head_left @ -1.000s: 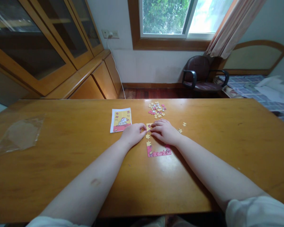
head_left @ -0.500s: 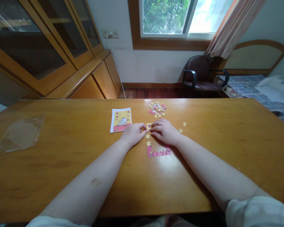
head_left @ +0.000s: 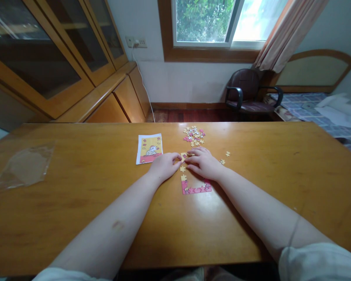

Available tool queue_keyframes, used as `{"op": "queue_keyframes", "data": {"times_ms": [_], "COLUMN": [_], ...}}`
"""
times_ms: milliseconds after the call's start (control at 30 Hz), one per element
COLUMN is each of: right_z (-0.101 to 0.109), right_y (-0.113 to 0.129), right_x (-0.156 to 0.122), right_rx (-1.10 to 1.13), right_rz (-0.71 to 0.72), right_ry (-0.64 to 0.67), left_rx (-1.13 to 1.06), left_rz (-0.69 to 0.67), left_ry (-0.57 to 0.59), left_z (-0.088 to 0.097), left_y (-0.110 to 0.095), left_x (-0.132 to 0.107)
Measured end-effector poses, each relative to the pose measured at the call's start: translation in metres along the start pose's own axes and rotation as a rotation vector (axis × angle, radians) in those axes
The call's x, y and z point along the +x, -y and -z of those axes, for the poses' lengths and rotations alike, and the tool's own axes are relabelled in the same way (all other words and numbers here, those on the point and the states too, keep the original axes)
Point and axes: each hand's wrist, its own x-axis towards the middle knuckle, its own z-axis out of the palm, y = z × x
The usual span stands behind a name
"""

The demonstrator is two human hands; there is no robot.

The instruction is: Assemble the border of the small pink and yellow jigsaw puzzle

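Observation:
My left hand (head_left: 165, 165) rests on the table with thumb and index finger curled together at the left edge of a few yellow puzzle pieces (head_left: 183, 156). From the other side my right hand (head_left: 203, 162) reaches over the same pieces, fingers apart and fingertips touching them. A loose yellow piece (head_left: 183, 169) lies just below the fingertips. Nearer to me is a joined pink border (head_left: 196, 191), with a yellow piece at its upper left; my right hand hides part of the space above it. Left of the hands lies a picture card (head_left: 150, 149) with a white animal on yellow and pink.
A pile of mixed puzzle pieces (head_left: 194, 135) sits beyond my hands. Two yellow pieces (head_left: 227, 153) lie right of my right hand. A clear plastic bag (head_left: 26, 166) is at the table's left. Past the wooden table (head_left: 251, 218) stand a chair (head_left: 247, 91) and a cabinet (head_left: 105, 97).
My right fingertips have shifted very slightly left over the yellow pieces. Otherwise the hands, the border and the pile stay where they were.

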Motion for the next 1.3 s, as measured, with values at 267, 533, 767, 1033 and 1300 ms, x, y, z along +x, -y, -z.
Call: {"op": "queue_keyframes", "data": {"times_ms": [267, 533, 767, 1033, 1300], "right_z": [0.0004, 0.0011, 0.0028, 0.0014, 0.0012], "right_y": [-0.0001, 0.0007, 0.0026, 0.0023, 0.0029], "right_x": [-0.0001, -0.0002, -0.0003, 0.0004, 0.0003], "right_rx": [-0.016, -0.01, -0.032, -0.063, -0.065], "right_rz": [-0.022, -0.029, -0.082, -0.146, -0.146], "right_ry": [-0.002, 0.029, 0.032, 0.1, 0.076], "left_rx": [0.001, 0.024, 0.042, 0.11, 0.133], "left_rz": [-0.008, -0.003, -0.014, -0.026, -0.033], "left_ry": [-0.007, 0.026, -0.003, 0.042, 0.052], "left_z": [-0.0007, 0.0035, -0.0005, 0.0006, 0.0014], "left_y": [0.0001, -0.0035, -0.0011, -0.0032, -0.0048], "left_x": [-0.0007, -0.0009, -0.0018, -0.0024, -0.003]}}
